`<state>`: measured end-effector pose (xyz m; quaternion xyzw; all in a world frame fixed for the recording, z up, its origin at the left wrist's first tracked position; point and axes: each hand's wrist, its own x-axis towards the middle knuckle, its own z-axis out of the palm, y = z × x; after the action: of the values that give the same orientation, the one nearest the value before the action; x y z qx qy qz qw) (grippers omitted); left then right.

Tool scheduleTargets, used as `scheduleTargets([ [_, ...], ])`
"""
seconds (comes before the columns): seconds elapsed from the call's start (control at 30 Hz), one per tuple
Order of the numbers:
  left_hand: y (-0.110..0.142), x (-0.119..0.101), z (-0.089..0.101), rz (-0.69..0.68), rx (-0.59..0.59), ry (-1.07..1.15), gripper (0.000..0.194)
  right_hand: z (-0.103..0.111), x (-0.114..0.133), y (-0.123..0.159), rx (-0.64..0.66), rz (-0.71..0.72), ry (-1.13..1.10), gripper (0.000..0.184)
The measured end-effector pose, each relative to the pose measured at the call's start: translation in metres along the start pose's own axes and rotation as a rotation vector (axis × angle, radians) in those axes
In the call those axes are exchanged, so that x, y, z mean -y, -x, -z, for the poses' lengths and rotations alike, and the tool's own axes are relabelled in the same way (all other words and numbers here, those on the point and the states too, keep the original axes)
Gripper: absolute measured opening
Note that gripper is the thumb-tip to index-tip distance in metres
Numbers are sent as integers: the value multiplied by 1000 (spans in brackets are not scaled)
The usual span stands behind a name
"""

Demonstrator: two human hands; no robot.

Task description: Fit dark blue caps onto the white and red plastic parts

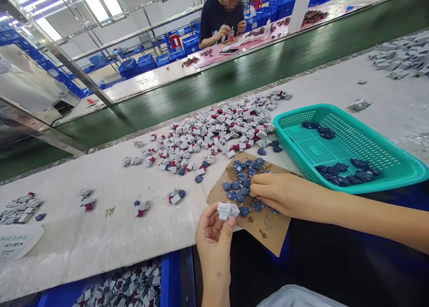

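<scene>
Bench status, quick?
Left hand holding grey plastic piece. Right hand at blue pieces on cardboard. Nothing in the way.

Under your right hand [284, 193]: small parts [241, 195] on a cardboard sheet [271, 231]
In your left hand [214, 244]: a larger part [225, 211]
To your right: a plastic basket [321, 106]
Ahead: a heap of parts [214, 132] on the bench [83, 235]
Below the bench: a bin [170, 280]
Beyond: a conveyor belt [201, 106], then a co-worker [221, 21]

Teal lattice basket [355, 137] holding scattered navy-blue pieces [342, 167]
</scene>
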<state>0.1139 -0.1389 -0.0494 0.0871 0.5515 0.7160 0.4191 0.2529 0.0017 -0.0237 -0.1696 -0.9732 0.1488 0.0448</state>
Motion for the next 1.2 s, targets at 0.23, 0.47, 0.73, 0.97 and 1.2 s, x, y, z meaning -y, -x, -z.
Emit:
scheduleTargets([
  [0.23, 17, 0, -10, 12, 20, 66, 35, 19, 30, 9, -266, -159, -576, 8],
  [0.47, 25, -4, -15, 1, 89, 68, 30, 21, 49, 15, -185, -139, -613, 8],
  [0.73, 28, 2, -12, -150, 130, -96, 20, 29, 42, 15, -87, -52, -680, 11],
  [0.97, 32, 11, -18, -183, 114, -110, 19, 19, 35, 16, -73, -39, -715, 16],
  [1.2, 27, 9, -20, -19, 146, -5, 28, 31, 21, 10, 185, -101, -1010, 22],
])
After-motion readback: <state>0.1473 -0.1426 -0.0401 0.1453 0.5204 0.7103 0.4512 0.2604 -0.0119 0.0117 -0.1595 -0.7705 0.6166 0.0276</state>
